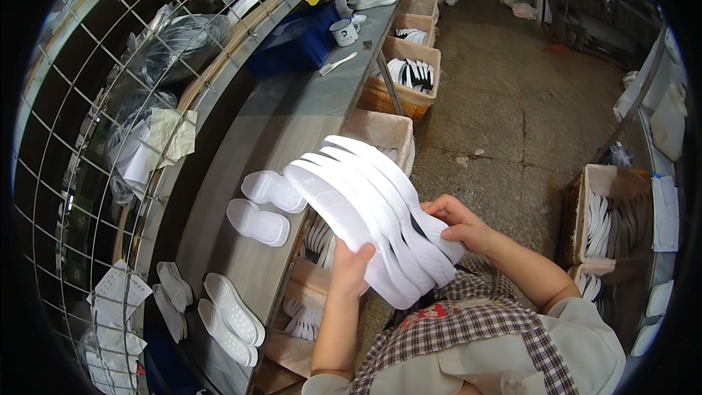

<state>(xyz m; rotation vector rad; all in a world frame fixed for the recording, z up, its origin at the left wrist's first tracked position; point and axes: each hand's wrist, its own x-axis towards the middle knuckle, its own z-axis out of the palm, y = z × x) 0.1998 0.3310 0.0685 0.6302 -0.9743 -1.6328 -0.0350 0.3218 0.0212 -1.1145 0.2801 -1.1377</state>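
Both hands hold one fan of about four white soles (373,208) above the tabletop (292,128) edge: the left hand (349,269) grips it from below, the right hand (457,221) pinches its near end. On the tabletop lie two soles (265,207) close by and four more (208,311) nearer. The boxes (406,73) hold soles too many to count; the left fingers are hidden behind the fan.
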